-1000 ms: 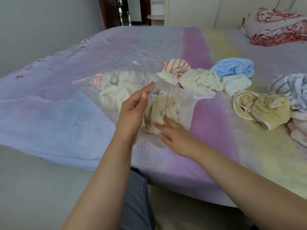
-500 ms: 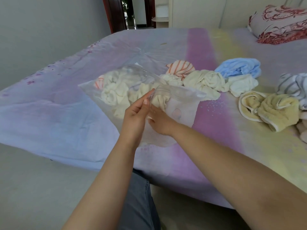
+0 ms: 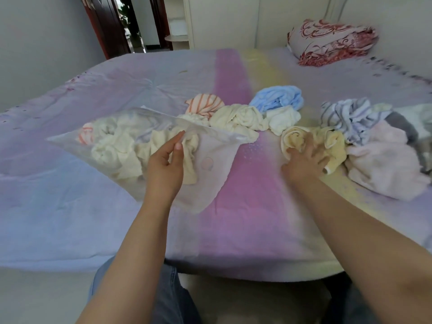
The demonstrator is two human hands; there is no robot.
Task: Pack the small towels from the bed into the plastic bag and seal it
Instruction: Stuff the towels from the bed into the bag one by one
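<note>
A clear plastic bag (image 3: pixel 211 169) lies on the bed, holding several cream towels (image 3: pixel 117 149). My left hand (image 3: pixel 167 163) pinches the bag's near edge by its opening and lifts it. My right hand (image 3: pixel 306 160) lies on a yellow towel (image 3: pixel 327 142) to the right of the bag, its fingers curling into the cloth. Loose towels lie behind and beside it: an orange-striped towel (image 3: pixel 204 105), a cream towel (image 3: pixel 238 118), a blue towel (image 3: pixel 278 99), a white towel (image 3: pixel 281 119), a grey-striped towel (image 3: pixel 348 115) and a pink towel (image 3: pixel 385 169).
The bed (image 3: pixel 245 206) has a pastel purple, pink and yellow cover. A red-patterned pillow (image 3: pixel 332 42) sits at the far right. A doorway (image 3: pixel 131 22) opens behind the bed's far left. My legs are below the bed's near edge.
My right hand left the bag's mouth and moved right onto the yellow towel. My left hand still holds the bag's edge. The view shifted slightly to the right.
</note>
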